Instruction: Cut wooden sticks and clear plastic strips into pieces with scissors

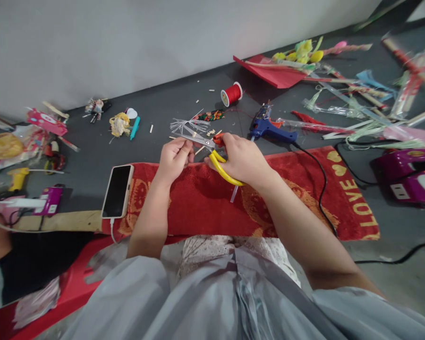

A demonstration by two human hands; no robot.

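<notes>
My right hand (246, 158) is closed around a pair of scissors with yellow handles (224, 171). Their metal blades (197, 138) point left towards my left hand (176, 159), whose thumb and fingers pinch together beside the blade tips; what sits between them is too small to make out. A small red-orange piece (218, 138) shows at my right fingertips. Below the handles a thin translucent stick (234, 193) pokes out. Just beyond the hands lie a bundle of pale strands (189, 124) and a patterned cloth strip (211, 115).
A blue glue gun (271, 125) and a red thread spool (231, 94) lie behind my hands. A red towel (205, 208) covers the front edge, with a charging phone (117, 192) at left. Sticks and craft scraps crowd the right; a purple power strip (411, 177) sits there.
</notes>
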